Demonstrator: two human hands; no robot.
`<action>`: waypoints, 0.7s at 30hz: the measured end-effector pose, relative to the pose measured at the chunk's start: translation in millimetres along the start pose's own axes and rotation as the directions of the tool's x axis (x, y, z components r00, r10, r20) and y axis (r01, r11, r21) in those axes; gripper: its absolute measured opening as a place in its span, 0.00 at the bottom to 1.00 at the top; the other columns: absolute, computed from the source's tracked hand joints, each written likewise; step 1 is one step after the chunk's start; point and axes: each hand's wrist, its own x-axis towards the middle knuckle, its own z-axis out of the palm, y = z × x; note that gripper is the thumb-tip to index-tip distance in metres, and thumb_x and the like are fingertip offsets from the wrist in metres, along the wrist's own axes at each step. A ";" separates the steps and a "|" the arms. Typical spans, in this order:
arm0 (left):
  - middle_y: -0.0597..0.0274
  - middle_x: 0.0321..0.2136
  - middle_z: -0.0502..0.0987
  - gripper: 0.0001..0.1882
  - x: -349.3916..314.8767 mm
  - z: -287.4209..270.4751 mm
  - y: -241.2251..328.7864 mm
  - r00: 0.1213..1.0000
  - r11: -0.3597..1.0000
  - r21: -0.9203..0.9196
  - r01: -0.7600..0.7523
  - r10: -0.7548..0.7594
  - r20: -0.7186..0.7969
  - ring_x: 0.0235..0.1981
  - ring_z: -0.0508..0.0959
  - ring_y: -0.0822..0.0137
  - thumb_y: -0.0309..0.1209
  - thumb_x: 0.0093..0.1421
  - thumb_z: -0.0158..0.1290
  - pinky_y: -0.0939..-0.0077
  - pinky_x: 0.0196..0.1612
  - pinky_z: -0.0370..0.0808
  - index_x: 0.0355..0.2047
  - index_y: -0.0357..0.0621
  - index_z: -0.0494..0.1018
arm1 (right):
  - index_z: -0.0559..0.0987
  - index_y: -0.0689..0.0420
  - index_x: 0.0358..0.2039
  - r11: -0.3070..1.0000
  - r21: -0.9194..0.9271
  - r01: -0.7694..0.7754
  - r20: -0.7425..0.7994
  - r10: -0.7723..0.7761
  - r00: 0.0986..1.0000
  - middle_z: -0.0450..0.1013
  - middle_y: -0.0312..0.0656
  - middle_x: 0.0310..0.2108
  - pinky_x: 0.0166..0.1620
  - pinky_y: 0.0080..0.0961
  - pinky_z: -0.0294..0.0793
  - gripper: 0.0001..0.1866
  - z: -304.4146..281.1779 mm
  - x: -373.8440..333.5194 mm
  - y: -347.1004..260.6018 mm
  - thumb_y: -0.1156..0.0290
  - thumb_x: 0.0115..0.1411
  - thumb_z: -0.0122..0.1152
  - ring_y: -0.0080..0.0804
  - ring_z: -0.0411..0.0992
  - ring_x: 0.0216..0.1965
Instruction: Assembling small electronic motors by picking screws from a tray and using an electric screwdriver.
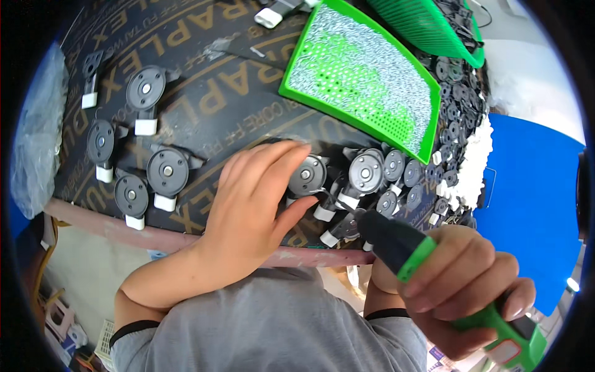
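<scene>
My left hand (251,195) curls round a black round disc part (308,175) lying on the dark board, its fingertips on the far side and thumb on the near side. My right hand (468,285) grips a green-and-black power screwdriver (396,242) by its body. The screwdriver's thin bit points left and reaches the near right edge of that disc, close to my left thumb. Whether the bit touches a screw is too small to tell. Just right of the held part sits another black disc part (365,172) with a white end block.
Several similar disc parts (167,172) stand at the left. A green perforated tray (297,93) of small silver screws lies at the back, beside a green basket (427,31). Black parts and white pieces (480,161) are heaped at the right. A reddish table edge (186,239) runs before me.
</scene>
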 end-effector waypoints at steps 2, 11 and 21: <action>0.53 0.54 0.73 0.31 -1.3 -0.7 -1.5 1.000 0.999 -0.041 0.012 -0.013 -0.023 0.54 0.72 0.49 0.27 0.50 0.66 0.59 0.58 0.66 0.56 0.41 0.70 | 0.67 0.61 0.49 1.000 -0.011 0.001 0.106 0.001 0.994 0.66 0.39 0.25 0.21 0.21 0.75 0.20 -0.6 -7.1 8.8 0.61 0.65 0.57 0.26 0.67 0.19; 0.54 0.53 0.73 0.31 -3.1 -2.1 -1.8 1.000 1.000 -0.016 0.017 -0.018 -0.021 0.53 0.73 0.50 0.28 0.50 0.66 0.59 0.57 0.67 0.56 0.42 0.71 | 0.66 0.61 0.51 0.996 -0.034 -0.083 0.132 0.087 0.987 0.65 0.40 0.25 0.21 0.24 0.75 0.19 0.3 -12.5 15.0 0.64 0.66 0.53 0.28 0.67 0.20; 0.54 0.51 0.74 0.31 -2.4 0.8 -1.8 1.000 1.000 -0.024 0.011 -0.011 -0.023 0.52 0.73 0.50 0.28 0.49 0.66 0.59 0.55 0.68 0.55 0.42 0.71 | 0.65 0.61 0.51 0.989 -0.062 -0.134 0.194 0.144 0.970 0.65 0.41 0.25 0.21 0.24 0.75 0.18 -4.1 -7.2 10.2 0.64 0.66 0.53 0.28 0.67 0.20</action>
